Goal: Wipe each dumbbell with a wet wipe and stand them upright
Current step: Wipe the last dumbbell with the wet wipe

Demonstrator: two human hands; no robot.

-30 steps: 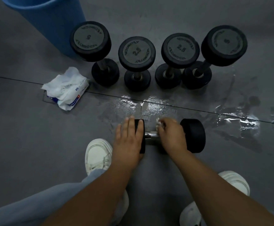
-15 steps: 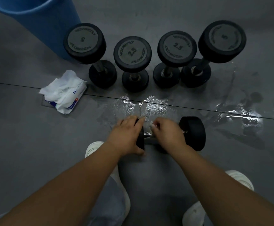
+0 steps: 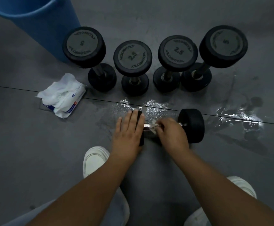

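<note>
Black rubber dumbbell (image 3: pixel 191 126) lies on grey floor (image 3: pixel 18 144), centre. Flat left hand (image 3: pixel 128 131) presses its head; right hand (image 3: pixel 172 134) pinches white wet wipe (image 3: pixel 153 126) on handle. At 10 o'clock, open white packet (image 3: pixel 62 97) holds white wipes.

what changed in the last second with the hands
The left hand, curled over the left end of the lying dumbbell half a second ago, lies flat across it again. The right hand keeps the wipe on the bar. The four standing dumbbells, wipe pack and bucket stayed put.
</note>
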